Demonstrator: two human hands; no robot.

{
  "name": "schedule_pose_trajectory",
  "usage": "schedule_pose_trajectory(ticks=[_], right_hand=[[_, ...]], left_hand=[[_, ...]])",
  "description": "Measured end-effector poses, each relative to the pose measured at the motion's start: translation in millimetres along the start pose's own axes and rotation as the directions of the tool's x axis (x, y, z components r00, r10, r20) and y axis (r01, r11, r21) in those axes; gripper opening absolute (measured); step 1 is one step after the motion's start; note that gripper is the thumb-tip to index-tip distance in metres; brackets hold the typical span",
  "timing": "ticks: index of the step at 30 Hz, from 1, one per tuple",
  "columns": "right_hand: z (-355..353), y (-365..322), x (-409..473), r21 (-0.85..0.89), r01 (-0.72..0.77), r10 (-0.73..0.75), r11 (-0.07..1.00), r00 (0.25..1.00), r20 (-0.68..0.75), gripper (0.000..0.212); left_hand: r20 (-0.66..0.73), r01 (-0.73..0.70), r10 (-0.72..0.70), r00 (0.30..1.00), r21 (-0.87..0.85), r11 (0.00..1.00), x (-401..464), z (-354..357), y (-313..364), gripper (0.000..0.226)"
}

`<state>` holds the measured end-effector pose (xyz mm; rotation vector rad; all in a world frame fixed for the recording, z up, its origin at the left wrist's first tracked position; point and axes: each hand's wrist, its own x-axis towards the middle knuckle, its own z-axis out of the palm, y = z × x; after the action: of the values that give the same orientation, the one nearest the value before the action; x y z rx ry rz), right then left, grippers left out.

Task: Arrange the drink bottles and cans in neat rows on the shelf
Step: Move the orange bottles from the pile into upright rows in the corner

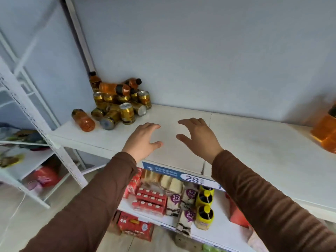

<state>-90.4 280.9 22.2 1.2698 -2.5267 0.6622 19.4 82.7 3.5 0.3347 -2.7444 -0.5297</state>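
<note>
A jumbled pile of gold cans (127,113) and orange drink bottles (109,87) with black caps sits in the far left corner of the white shelf (254,142). Some cans stand, others lie on their sides. One orange bottle (83,120) lies alone at the pile's left. Another orange bottle (325,131) shows at the right edge, blurred. My left hand (141,140) and my right hand (198,135) hover over the shelf's middle, fingers spread and relaxed, holding nothing, both to the right of the pile.
A white shelf post (36,113) slants at the left, with another rack of goods behind it. The lower shelf (214,231) under my arms carries red cartons (151,199), wrapped cakes and yellow-lidded bottles (204,211). A blue price strip (181,174) runs along the shelf's front edge.
</note>
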Motion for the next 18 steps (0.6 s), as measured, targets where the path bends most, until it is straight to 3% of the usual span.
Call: schedule_pose_trajectory(ticks=[11,18], right_hand=[[80.9,-84.3,131.3,0.076,0.063,-0.062,0.995,0.998,-0.014,0.048],[127.8,-105.9,244.5,0.14,0.008,-0.005,0.99,1.0,-0.022,0.054]], left_hand=[[-0.128,0.084,-0.089,0.988,-0.043,0.996,28.5,-68.2,-154.1,0.058],[-0.179,0.298,-0.301,0.937,-0.043,0.954,56.8,-104.5,-251.9,0.056]])
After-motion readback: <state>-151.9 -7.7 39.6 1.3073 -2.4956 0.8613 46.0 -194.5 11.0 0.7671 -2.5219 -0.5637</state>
